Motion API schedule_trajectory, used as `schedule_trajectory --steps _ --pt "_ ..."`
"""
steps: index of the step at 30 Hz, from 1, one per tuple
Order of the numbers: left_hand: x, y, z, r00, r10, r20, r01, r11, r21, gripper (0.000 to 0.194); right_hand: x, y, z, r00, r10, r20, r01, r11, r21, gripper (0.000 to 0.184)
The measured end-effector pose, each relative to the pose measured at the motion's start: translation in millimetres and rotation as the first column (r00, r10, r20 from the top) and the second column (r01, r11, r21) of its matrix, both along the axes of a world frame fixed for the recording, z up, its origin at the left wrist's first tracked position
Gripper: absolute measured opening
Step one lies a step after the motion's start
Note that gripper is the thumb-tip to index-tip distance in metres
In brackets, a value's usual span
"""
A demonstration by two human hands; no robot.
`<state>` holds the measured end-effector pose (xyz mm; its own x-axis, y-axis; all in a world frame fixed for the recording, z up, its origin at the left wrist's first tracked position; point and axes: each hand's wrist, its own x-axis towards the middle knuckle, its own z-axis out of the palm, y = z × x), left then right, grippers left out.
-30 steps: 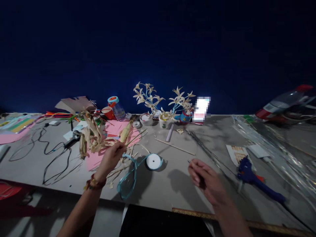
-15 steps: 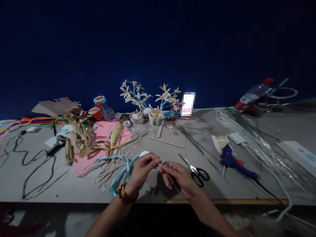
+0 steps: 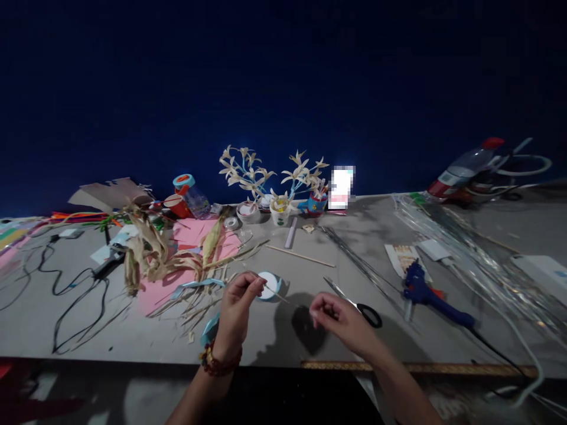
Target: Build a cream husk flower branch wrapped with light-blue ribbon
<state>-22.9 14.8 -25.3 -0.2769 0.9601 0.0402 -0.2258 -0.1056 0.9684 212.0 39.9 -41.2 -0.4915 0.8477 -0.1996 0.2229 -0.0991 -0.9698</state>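
Note:
My left hand (image 3: 239, 304), a beaded bracelet on its wrist, pinches a thin pale strip (image 3: 280, 296) between thumb and fingertips. The strip's free end points right and down over the table. Beneath it lies a roll of light blue ribbon (image 3: 269, 285) with a white face; the ribbon's loose end runs left, partly behind my left hand. Apart from the strip, my right hand (image 3: 339, 319) has its fingers curled in, and nothing shows in them. Black-handled scissors (image 3: 370, 316) lie just beyond it, partly covered by the hand.
Dried corn husks (image 3: 155, 254) and pink paper (image 3: 159, 292) lie left. Pale flowers on blue stems stand at the back near a white cup (image 3: 280, 217). Rightward are wires (image 3: 354, 257), a blue glue gun (image 3: 432, 295) and a tilted bottle (image 3: 465, 168). A ruler (image 3: 416, 368) lines the front edge.
My hands have moved apart: the left went left with the strip, the right went right, off the strip. The ribbon roll now shows more fully, and the scissors are more covered.

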Motion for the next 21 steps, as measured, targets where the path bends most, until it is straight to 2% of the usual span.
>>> schedule_trajectory --steps 2,4,7,9,11,13,14,15,16,18,20,21 --pt "4 -2 1.7 0.999 -0.021 -0.049 0.021 1.000 0.010 0.021 -8 1 16.6 0.984 -0.148 0.101 0.116 0.956 0.269 0.023" --pt "9 -3 3.1 0.995 -0.036 -0.089 0.038 0.999 0.022 0.021 -23 0 33.4 0.975 -0.190 0.118 0.118 0.885 0.451 0.017" --pt "17 -4 3.1 0.993 -0.070 -0.095 0.073 0.997 0.030 0.021 -46 -2 47.7 0.975 -0.143 0.170 0.017 0.812 0.584 0.012" --pt "18 -5 1.6 0.992 -0.090 -0.092 0.091 0.996 0.016 0.021 -55 -2 47.2 0.972 -0.134 0.195 -0.006 0.812 0.584 0.009" --pt "15 -8 0.1 0.988 -0.066 -0.141 0.066 0.998 -0.004 0.016 -56 0 40.9 0.974 -0.117 0.195 0.000 0.857 0.515 0.010" --pt "6 -13 -0.1 0.953 0.043 -0.301 -0.028 0.998 0.052 0.009 -54 3 32.7 0.988 -0.071 0.135 0.016 0.929 0.371 0.011" --pt "1 -15 0.8 0.900 0.128 -0.416 -0.078 0.988 0.134 0.011 -52 4 29.0 0.996 -0.048 0.073 0.026 0.959 0.281 0.012" --pt "-4 -17 2.2 0.814 0.217 -0.539 -0.097 0.965 0.242 0.016 -51 5 25.9 1.000 -0.029 -0.004 0.029 0.981 0.190 0.013" --pt "-9 -18 4.3 0.707 0.293 -0.644 -0.068 0.934 0.351 0.023 -50 6 23.6 0.996 -0.021 -0.085 0.030 0.994 0.106 0.014" --pt "-18 -18 10.0 0.497 0.343 -0.797 0.109 0.887 0.449 0.035 -49 7 21.5 0.977 -0.019 -0.212 0.009 0.999 -0.045 0.019" --pt "-25 -14 16.2 0.350 0.296 -0.889 0.279 0.873 0.401 0.037 -49 7 22.4 0.965 -0.012 -0.262 -0.038 0.982 -0.186 0.026" --pt "-27 -11 19.0 0.313 0.258 -0.914 0.333 0.872 0.359 0.034 -49 7 23.6 0.966 -0.004 -0.260 -0.062 0.967 -0.246 0.029"
